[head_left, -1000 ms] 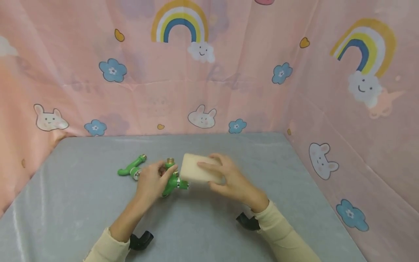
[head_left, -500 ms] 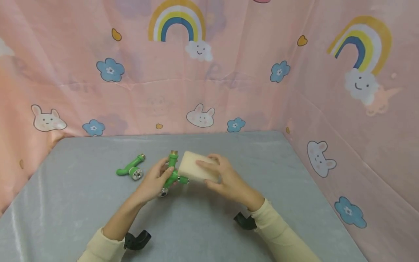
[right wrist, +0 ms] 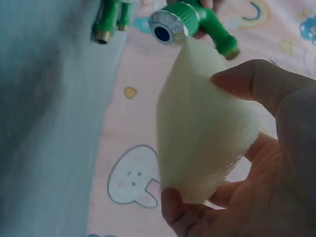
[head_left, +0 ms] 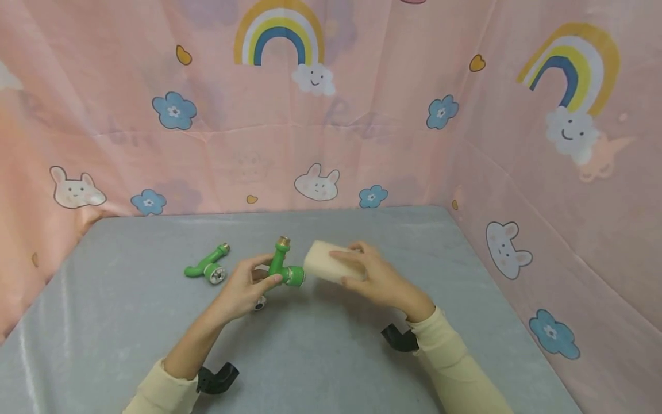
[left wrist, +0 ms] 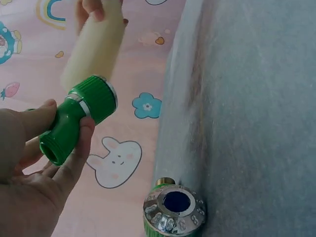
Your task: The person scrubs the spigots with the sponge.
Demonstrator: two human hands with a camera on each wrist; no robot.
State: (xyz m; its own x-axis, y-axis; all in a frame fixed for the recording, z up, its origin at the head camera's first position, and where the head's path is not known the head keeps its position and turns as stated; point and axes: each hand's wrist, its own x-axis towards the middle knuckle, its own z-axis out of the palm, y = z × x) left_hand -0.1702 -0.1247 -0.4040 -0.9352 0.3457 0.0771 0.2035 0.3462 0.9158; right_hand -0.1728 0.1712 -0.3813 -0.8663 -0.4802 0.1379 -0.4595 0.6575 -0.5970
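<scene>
In the head view my left hand (head_left: 245,290) grips a green tap (head_left: 279,261) between thumb and fingers. Its brass threaded end points up and away, and its ribbed green knob with a chrome face is toward the right. My right hand (head_left: 385,282) holds a cream sponge (head_left: 324,263), thumb and fingers on opposite sides, as the right wrist view shows. The sponge's edge lies close beside the knob; whether they touch I cannot tell. Below my left hand shows the chrome knob of another tap (head_left: 260,303), mostly hidden.
A further green tap (head_left: 209,267) lies on the grey cloth-covered table (head_left: 331,356), left of my left hand. Black curved pieces (head_left: 219,378) stick out by both wrists. A pink printed curtain (head_left: 233,144) hangs behind and to the right.
The held tap has been turned in my left hand, so its ribbed knob now faces right. My right hand has drawn the sponge slightly to the right, away from the tap's body.
</scene>
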